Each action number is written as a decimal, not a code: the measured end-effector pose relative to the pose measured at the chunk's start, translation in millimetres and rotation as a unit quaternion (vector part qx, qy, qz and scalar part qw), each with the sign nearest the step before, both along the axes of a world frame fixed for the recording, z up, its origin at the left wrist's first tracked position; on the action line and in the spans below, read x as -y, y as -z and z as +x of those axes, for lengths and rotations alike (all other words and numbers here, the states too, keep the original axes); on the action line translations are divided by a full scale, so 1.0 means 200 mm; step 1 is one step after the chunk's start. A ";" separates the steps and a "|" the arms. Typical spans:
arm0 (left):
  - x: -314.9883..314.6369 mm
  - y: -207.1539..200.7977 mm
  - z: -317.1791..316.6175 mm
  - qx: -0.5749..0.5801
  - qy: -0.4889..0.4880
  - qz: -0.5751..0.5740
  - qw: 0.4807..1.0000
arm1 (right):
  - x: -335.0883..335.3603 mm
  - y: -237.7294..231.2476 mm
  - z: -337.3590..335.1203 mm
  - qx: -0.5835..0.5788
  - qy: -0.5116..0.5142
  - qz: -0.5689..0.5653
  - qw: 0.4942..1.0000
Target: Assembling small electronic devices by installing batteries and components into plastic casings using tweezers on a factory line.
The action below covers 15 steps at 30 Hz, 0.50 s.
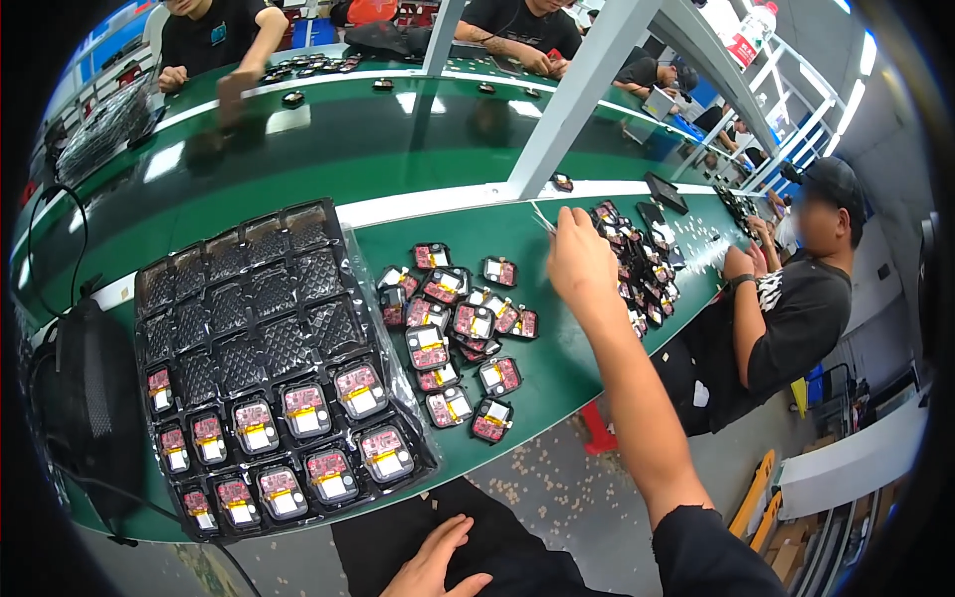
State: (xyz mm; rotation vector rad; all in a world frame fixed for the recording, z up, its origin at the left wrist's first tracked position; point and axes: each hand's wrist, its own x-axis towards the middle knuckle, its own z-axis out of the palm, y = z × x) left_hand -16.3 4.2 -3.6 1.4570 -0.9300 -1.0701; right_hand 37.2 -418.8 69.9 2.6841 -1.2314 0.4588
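My right hand (584, 261) reaches over the green bench, closed on slim pale tweezers (543, 217) whose tips point away from me. Down at my lap, my left hand (436, 565) lies with its fingers apart and holds nothing. Between the right hand and the black plastic tray (343, 289) is a loose heap of small square device halves (473, 320), black-rimmed with pink circuit boards and white patches. More of these units (306, 409) sit in the tray's near rows. The farther rows show textured pocket bottoms.
Past my right hand lies another pile of units (647, 267). A co-worker (796, 298) sits at the right. A grey metal post (577, 104) rises from the bench's far edge, beside a green conveyor belt (388, 139). A black bag (95, 398) stands left; people work opposite.
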 end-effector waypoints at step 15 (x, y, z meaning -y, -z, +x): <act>0.03 0.02 0.00 -0.022 0.013 -0.005 1.000 | -0.01 0.02 -0.12 0.024 -0.122 0.025 0.992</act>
